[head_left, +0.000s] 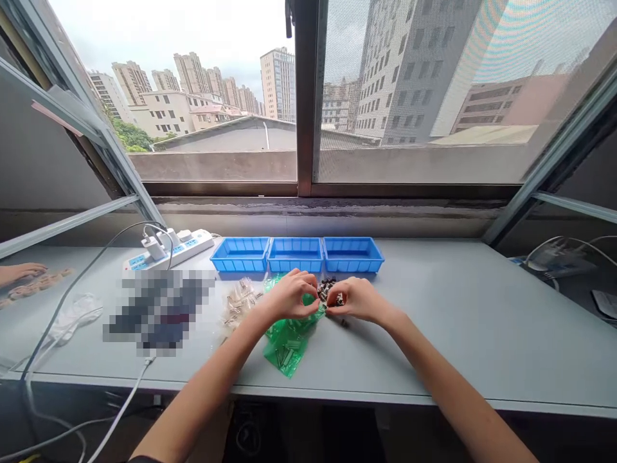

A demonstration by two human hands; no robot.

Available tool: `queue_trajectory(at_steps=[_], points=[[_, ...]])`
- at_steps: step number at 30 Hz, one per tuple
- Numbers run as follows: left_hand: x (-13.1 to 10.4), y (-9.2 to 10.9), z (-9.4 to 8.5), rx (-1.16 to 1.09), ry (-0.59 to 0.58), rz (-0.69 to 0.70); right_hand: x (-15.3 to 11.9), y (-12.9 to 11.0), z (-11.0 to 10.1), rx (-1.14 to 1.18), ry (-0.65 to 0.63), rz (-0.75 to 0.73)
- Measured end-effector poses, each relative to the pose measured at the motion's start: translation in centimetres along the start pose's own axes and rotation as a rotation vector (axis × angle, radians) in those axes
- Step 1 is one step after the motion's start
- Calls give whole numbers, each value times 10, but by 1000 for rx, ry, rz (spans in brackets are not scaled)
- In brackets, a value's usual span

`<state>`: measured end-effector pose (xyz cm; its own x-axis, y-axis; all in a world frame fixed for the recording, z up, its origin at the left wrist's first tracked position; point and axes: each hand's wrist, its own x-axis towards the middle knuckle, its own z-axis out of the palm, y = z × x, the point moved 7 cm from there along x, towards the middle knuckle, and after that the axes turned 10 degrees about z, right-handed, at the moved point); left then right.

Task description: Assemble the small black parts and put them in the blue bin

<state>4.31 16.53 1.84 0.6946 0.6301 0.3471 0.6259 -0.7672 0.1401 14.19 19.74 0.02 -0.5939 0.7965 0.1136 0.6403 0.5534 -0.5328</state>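
Note:
My left hand (295, 294) is curled in a pinch above the green plastic bags (288, 350), which hold small metal pieces. Facing it, my right hand (359, 300) also pinches, its fingertips close to those of the left. Whatever lies between the fingertips is too small to make out. Just behind and between the hands is a pile of small dark and silvery parts (328, 286), partly covered by my right hand. To the left of the green bags lie clear bags (240, 302) with small pieces inside, partly behind my left wrist.
Three blue bins, the left (240, 264), middle (295, 265) and right (354, 264), stand in a row behind the hands. A white power strip (193, 243) with plugs is at the back left. A blurred-out object (164, 312) and a white cable (126, 405) are nearer.

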Motion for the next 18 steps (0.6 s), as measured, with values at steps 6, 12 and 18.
queue_trajectory(at_steps=[6,12,18], points=[[-3,-10,-5,-3,17,-86,3,15,-15,131,85,75],[-1,-10,-14,58,161,-89,8,32,-27,563,277,248],[-1,-4,-20,184,303,-47,9,23,-14,902,130,334]])
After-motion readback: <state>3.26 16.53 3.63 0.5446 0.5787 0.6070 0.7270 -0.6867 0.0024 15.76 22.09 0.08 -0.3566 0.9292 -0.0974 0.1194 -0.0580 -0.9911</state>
